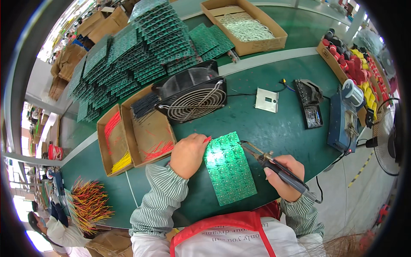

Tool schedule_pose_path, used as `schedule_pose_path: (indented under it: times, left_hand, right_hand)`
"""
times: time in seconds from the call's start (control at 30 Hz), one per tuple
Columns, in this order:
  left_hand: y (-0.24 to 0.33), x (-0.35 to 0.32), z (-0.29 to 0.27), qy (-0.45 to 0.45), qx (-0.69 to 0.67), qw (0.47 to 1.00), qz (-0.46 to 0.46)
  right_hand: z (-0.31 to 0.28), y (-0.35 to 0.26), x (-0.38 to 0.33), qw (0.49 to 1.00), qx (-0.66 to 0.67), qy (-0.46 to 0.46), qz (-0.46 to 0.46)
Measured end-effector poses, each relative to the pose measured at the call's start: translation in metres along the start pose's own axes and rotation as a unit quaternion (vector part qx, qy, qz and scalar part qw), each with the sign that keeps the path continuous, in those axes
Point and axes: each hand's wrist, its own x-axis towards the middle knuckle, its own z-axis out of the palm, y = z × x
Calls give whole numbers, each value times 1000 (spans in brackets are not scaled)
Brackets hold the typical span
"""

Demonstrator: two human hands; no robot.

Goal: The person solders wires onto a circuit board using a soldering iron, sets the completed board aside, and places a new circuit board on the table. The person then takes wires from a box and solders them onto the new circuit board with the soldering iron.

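A green circuit board panel [229,169] lies flat on the green table [274,128] in front of me. My left hand [188,154] rests at the panel's upper left corner and pinches a short red wire [207,139] against it. My right hand [284,177] grips a soldering iron [278,169] with a dark handle; its metal tip [248,146] points left at the panel's upper right edge. Both forearms wear striped sleeves.
A black fan [192,96] stands behind the panel. Cardboard boxes with red, yellow and black wires [137,137] lie left. Stacks of green boards [132,55] fill the back left. A blue soldering station [342,124], an iron stand [310,105] and a metal plate [267,100] are right.
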Motion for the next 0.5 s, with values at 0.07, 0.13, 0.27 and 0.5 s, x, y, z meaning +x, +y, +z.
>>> schedule_pose_path:
  times: [0.07, 0.13, 0.27, 0.5]
  left_hand:
    - [3, -1, 3, -11, -41, 999, 8]
    - [9, -6, 5, -23, -82, 996, 11]
    - [17, -14, -5, 11, -79, 997, 8]
    - [15, -30, -4, -31, -133, 989, -61]
  right_hand:
    - [-1, 4, 1, 1000, 6, 4, 8]
    - [-3, 5, 0, 1000, 17, 2, 19]
    - [-4, 9, 5, 999, 33, -16, 2]
    - [2, -4, 10, 996, 38, -78, -2]
